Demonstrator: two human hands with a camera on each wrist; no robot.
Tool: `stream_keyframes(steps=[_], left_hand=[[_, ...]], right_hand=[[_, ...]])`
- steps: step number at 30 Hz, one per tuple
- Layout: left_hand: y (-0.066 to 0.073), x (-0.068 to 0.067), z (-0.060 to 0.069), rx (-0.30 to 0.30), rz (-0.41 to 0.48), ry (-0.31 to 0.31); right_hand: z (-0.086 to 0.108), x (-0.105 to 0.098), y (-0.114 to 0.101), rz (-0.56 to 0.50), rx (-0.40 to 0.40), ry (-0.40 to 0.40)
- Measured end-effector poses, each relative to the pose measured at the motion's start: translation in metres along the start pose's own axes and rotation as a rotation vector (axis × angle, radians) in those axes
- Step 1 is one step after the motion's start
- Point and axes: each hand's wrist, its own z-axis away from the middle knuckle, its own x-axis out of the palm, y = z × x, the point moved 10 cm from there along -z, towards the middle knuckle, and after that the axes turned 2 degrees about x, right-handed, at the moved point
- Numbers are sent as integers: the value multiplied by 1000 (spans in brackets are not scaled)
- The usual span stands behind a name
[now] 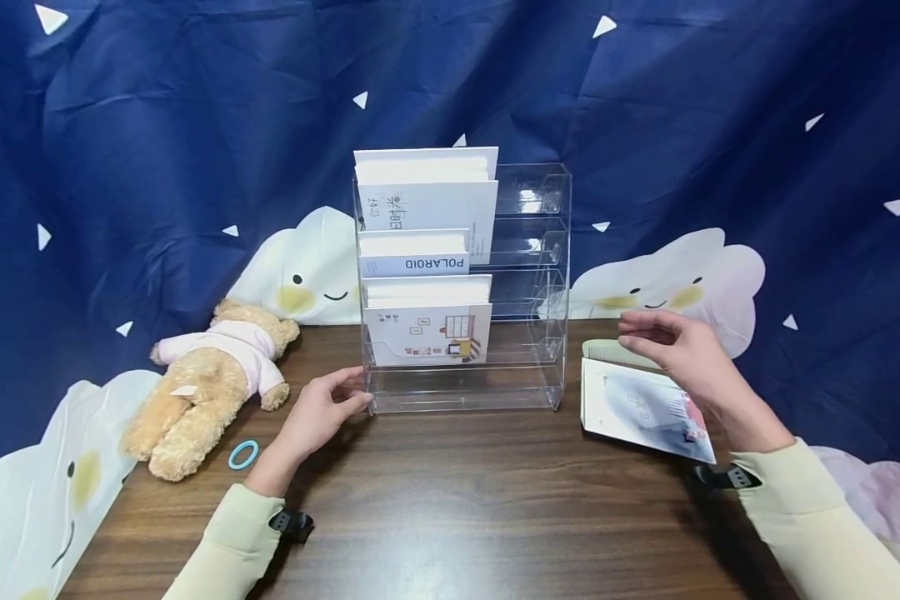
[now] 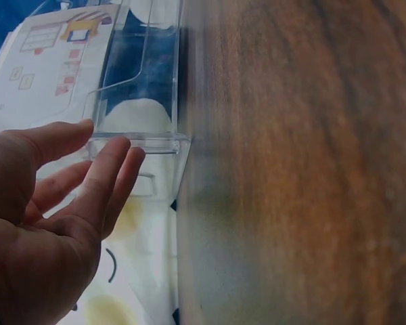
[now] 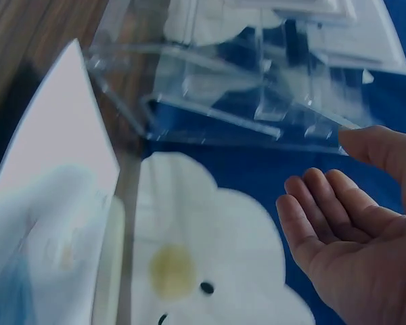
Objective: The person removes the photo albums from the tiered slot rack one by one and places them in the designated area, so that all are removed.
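While left hand (image 1: 317, 417) touches rack (image 1: 461, 402), unclenched, right hand (image 1: 682, 350) hovers, thumb and fingers apart

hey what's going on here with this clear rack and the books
A person's left hand is at the lower left side of the clear rack, which holds three books toward its left. The right hand, empty, is near a white book and a comb on the table. A teddy bear lies on the left.

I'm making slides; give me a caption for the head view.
Left hand at a clear rack of books, right hand hovering near a comb and book.
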Motion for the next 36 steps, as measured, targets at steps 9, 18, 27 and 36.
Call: stream_keyframes(steps=[9,18,27,36], left_hand=[[0,1,-1,2,2,-6],[0,1,0,4,5,-3],[0,2,0,-3,-1,-6],[1,1,1,-5,-9,-9]], right_hand=[[-5,24,-30,-86,-39,-16],[-14,51,-51,-150,-50,-56],[-23,62,-62,-150,-61,-53],[-34,83,-69,-193,-44,-99]])
